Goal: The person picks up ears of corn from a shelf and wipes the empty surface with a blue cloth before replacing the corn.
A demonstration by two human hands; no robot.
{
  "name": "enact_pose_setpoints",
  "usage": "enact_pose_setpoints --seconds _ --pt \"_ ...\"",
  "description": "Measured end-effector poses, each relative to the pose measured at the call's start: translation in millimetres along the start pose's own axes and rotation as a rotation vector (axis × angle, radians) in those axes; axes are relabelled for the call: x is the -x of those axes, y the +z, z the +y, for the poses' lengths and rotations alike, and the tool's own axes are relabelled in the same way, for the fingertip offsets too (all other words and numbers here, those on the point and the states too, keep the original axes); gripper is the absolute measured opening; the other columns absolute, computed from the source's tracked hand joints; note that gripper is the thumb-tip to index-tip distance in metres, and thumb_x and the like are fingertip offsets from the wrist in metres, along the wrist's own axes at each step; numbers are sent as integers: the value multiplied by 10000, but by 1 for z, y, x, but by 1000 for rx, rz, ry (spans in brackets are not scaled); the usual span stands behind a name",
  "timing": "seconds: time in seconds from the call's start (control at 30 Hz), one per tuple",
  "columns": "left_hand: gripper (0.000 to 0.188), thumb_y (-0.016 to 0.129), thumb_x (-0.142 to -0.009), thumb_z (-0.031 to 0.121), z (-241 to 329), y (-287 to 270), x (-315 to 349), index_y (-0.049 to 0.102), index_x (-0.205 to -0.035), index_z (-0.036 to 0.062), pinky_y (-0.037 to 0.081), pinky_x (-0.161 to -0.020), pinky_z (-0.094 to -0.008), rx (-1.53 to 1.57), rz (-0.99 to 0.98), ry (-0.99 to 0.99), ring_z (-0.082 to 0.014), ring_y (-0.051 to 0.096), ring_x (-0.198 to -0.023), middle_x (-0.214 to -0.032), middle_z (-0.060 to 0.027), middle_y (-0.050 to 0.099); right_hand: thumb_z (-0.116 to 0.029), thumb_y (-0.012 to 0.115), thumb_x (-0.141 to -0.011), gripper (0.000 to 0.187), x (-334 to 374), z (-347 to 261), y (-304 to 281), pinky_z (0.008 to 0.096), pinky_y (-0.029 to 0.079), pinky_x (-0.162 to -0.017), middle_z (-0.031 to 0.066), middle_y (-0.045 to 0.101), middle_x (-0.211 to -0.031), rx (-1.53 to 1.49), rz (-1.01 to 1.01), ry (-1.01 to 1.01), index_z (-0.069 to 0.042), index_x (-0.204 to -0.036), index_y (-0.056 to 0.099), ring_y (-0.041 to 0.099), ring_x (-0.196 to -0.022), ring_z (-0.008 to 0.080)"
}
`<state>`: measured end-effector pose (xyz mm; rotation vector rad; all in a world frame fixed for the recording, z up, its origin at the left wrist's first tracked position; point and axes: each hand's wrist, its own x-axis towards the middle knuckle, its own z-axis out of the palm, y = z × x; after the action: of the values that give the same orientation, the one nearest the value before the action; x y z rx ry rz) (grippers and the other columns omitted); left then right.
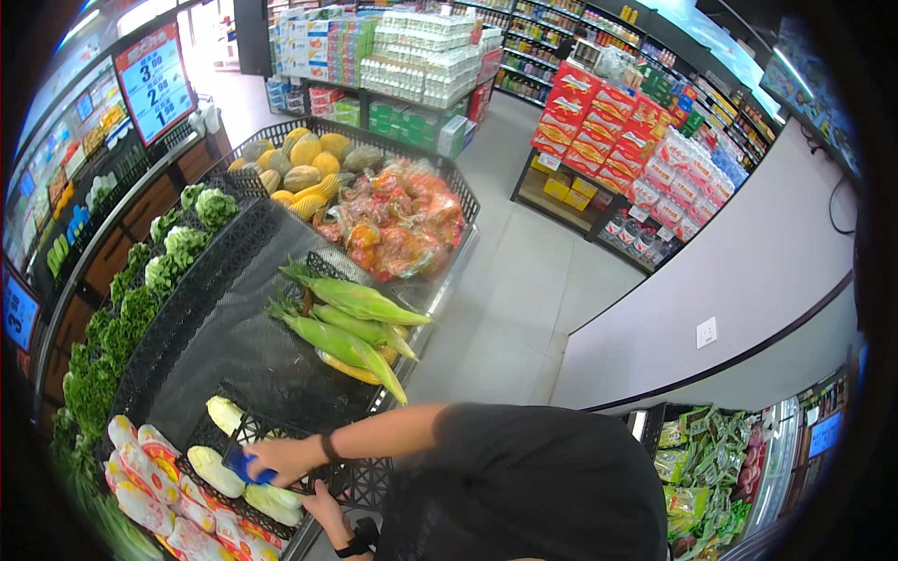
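My right hand (285, 458), with a dark band at the wrist, reaches in from the right and is closed on a small blue thing (251, 467) that looks like a cloth. That blue thing lies against a pale Chinese cabbage (215, 470). Lower down, my left hand (325, 510), wearing a black watch, grips the end of another Chinese cabbage (273, 503); its fingers are partly hidden. A third cabbage (224, 414) rests farther off. Black plastic crates (369, 481) surround them.
Corn ears in green husks (351, 318) lie on the dark display mat (224, 318). Paper-wrapped produce (145, 477) borders the cabbages, and leafy greens (126, 318) line the left. Beyond are melons (313, 159) and bagged red produce (402, 220). A white wall (711, 280) stands right.
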<state>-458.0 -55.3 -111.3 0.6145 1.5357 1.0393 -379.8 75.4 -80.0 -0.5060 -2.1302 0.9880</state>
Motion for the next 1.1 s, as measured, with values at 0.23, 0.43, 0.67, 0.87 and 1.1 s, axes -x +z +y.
enact_pose_setpoints --seconds 0.23,0.43,0.67,0.87,1.1 --pt "605 554 -813 -22 -14 -12 -7 350 -1382 14 483 -856 -332 -16 -124 -3 -204 534 -1090 -1303 -127 494 -141 714 -628 309 54 6 -9 403 448 -807 139 478 -992 -144 -124 104 -111 -934 679 529 -944 337" --pt "661 444 -894 331 -13 -4 10 248 -1489 123 334 -1081 -445 683 -442 135 -287 383 -1322 -1430 -131 396 -120 697 -716 316 4 -1 -2 418 458 -863 193 487 -1112 -81 159 128 -99 -1026 642 533 -1012 386" --pt "725 289 -948 627 -14 -36 9 355 -1435 94 297 -1096 -437 948 -251 -7 -272 402 -1297 -1387 -94 448 -202 755 -610 222 114 -18 19 451 462 -801 162 508 -1029 -99 -342 -181 -132 -805 674 515 -987 382" --pt "605 438 -960 494 11 -16 9 407 -1376 57 352 -1058 -382 895 -416 33 -232 485 -1210 -1323 -103 501 -118 687 -668 279 78 -44 -19 423 455 -851 178 496 -1067 -71 -126 35 -114 -947 684 520 -1011 366" --pt "646 328 -943 606 4 -2 -4 443 -1353 120 329 -1070 -426 778 -440 -53 -247 450 -1248 -1317 -81 498 -143 712 -687 285 88 -35 -14 444 478 -840 183 500 -1151 88 -123 67 -108 -964 659 522 -1034 381"
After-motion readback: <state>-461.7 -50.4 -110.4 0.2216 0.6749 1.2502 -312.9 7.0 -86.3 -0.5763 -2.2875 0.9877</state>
